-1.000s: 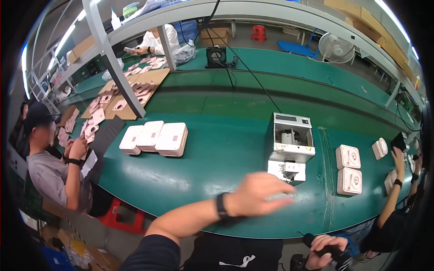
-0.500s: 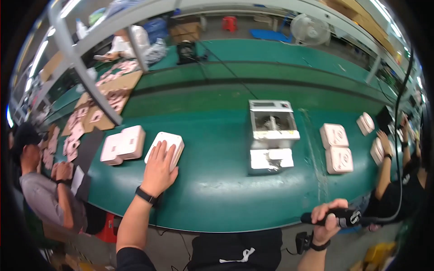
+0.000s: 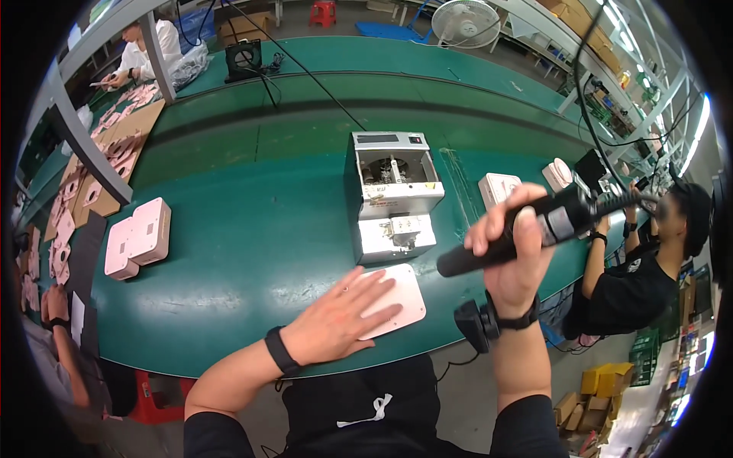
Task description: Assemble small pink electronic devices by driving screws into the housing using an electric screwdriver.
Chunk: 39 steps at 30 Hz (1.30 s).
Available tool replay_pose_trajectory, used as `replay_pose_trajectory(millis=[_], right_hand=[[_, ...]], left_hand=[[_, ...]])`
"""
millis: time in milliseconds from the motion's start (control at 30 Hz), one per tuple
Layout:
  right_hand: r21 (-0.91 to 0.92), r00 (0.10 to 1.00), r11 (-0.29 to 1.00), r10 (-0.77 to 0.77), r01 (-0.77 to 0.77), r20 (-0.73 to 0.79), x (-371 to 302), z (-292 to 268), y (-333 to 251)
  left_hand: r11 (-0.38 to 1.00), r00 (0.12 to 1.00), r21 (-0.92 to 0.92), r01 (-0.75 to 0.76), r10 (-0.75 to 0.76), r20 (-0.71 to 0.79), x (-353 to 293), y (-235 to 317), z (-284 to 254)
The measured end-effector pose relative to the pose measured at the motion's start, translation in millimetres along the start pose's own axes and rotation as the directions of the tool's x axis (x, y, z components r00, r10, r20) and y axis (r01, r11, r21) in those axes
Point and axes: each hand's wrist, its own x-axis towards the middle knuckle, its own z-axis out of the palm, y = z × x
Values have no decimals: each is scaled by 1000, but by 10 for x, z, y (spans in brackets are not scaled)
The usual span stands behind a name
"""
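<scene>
Left hand flat on a pale panel, right hand gripping a black power screwdriver, both in front of the grey machine on the green desk.

The left hand (image 3: 336, 317) lies palm down on the white square panel (image 3: 397, 301), its fingers (image 3: 366, 284) spread apart and pressed on the panel's top, not curled around it. The panel rests on the green desk (image 3: 229, 252) just in front of the grey machine (image 3: 391, 195), close to the desk's near edge. The right hand (image 3: 515, 256) is raised to the right of the machine, its fingers clamped around the black power screwdriver (image 3: 527, 229), whose tip points down-left toward the panel but hangs clear of it. Two more pale panels (image 3: 137, 237) lie well to the left of the machine; another pair (image 3: 500, 187) sits just to its right, partly behind the screwdriver.
</scene>
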Motion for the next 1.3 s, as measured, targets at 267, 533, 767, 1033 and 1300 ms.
replay_pose_trajectory(millis=[267,533,767,1033,1300], right_hand=[[-64,998,998,-9,13,65,429,208,238],[-58,993,994,101,-97,67,338,174,288],[-92,993,994,69,-61,94,123,10,171],[-116,993,992,68,-57,92,-54,-83,377],[-109,991,991,85,-74,103,-55,-90,408]], left_hand=[[906,921,-195,376,-389,-33,-197,-125,-22],[879,919,-341,332,-383,-93,-216,-275,124],[889,919,-309,338,-382,-95,-218,-264,125],[887,916,-305,345,-389,-94,-188,-248,140],[888,913,-294,353,-396,-100,-182,-261,132]])
